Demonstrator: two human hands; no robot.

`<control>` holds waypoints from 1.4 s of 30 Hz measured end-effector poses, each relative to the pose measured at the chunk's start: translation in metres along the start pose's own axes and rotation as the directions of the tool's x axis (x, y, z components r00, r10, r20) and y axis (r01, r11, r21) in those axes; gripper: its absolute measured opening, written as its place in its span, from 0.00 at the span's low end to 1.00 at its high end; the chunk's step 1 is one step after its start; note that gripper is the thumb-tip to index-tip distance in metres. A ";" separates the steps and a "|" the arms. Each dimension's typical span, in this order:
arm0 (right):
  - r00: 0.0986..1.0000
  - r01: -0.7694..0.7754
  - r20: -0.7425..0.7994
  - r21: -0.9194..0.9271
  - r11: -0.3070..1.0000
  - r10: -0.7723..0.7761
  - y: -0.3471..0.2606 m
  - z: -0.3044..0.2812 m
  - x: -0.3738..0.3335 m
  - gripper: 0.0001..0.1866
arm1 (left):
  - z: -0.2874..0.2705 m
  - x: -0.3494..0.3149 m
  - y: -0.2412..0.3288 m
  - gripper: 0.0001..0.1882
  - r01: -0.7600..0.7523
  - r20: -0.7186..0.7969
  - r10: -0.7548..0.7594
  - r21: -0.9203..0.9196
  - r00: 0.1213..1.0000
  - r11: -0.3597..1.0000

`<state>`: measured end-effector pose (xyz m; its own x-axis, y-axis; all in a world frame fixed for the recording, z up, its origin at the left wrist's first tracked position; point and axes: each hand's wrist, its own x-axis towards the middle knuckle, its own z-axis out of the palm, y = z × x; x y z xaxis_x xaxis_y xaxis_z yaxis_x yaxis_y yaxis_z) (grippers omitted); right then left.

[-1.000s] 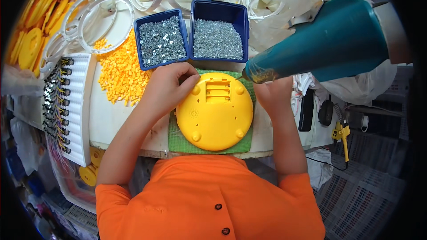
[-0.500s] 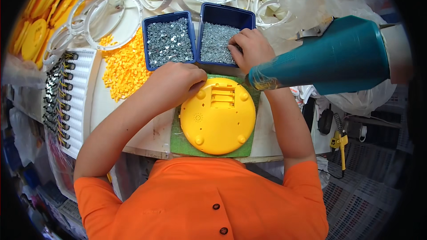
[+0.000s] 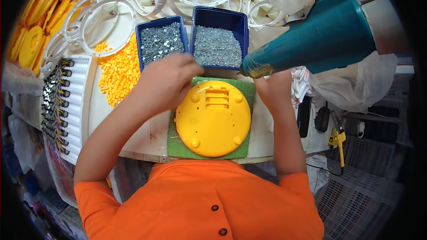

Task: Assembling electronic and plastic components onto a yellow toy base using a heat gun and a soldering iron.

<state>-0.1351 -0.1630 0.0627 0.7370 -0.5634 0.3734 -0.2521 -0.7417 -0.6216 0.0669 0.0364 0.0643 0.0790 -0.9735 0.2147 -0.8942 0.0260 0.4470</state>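
A round yellow plastic housing lies on a green mat in front of me, its open battery compartment at the far side. My left hand is raised over the housing's upper left edge, near the bins, with its fingers curled together and somewhat blurred; what they hold, if anything, is hidden. To the right of the housing, my right hand is beside the narrow tip of a teal tapered tool, which hides its fingers. Two blue bins stand behind the housing: the left bin holds silvery round pieces, the right bin small screws.
Orange-yellow small parts are heaped left of the bins. White rings crowd the back, with yellow discs at far left. A white tray holds wired parts. A yellow-handled tool hangs at the table's right edge.
My right hand has left the screw bin and come nearer, to the teal tool's tip. My left hand has lifted slightly from the housing's edge. The whole view has shifted a little.
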 end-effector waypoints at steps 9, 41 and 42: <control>0.977 -0.186 0.138 0.165 0.969 0.164 -0.035 -0.035 -0.121 0.08 | 0.036 0.071 -0.045 0.07 0.011 -0.213 0.035 0.209 0.977 0.978; 0.977 0.195 0.100 -0.053 0.979 -0.189 0.006 0.019 0.030 0.09 | 0.073 -0.100 0.046 0.09 0.318 -0.323 -0.578 -0.591 0.749 0.741; 0.955 0.286 0.109 -0.110 0.952 -0.275 0.013 0.031 0.041 0.09 | 0.071 -0.101 0.048 0.09 0.318 -0.328 -0.579 -0.589 0.746 0.743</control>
<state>-0.0891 -0.1849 0.0487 0.8415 -0.2950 0.4526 -0.0982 -0.9074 -0.4087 -0.0158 0.1198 0.0023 0.7217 -0.6667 0.1862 -0.3797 -0.1563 0.9118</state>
